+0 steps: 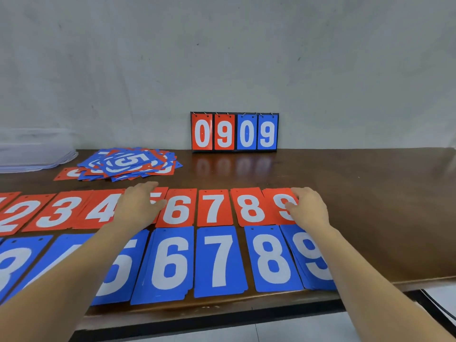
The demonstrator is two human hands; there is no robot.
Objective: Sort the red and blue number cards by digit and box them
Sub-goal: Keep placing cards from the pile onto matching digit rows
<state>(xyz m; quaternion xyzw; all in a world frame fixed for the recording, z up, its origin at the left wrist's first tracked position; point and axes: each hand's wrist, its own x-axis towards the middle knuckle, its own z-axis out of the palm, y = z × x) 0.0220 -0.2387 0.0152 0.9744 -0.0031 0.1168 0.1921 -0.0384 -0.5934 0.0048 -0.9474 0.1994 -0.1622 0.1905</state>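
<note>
Left hand (138, 206) lies flat, fingers straight and together, on the red plastic "5" card (159, 193). Right hand (309, 208) sits on the right edge of the red plastic "9" card (275, 195), thumb on the digit; we can't tell whether the fingers grip the edge or just rest. Red number cards (214, 208) run in a row by digit on the brown wooden table (357, 193), with the blue number cards (219, 260) in a row just in front of them. A loose mixed pile of red and blue cards (128, 162) lies behind. A black flip scoreboard (234, 132) reading 0909 stands at the wall. A clear plastic container (32, 156) sits far left.
</note>
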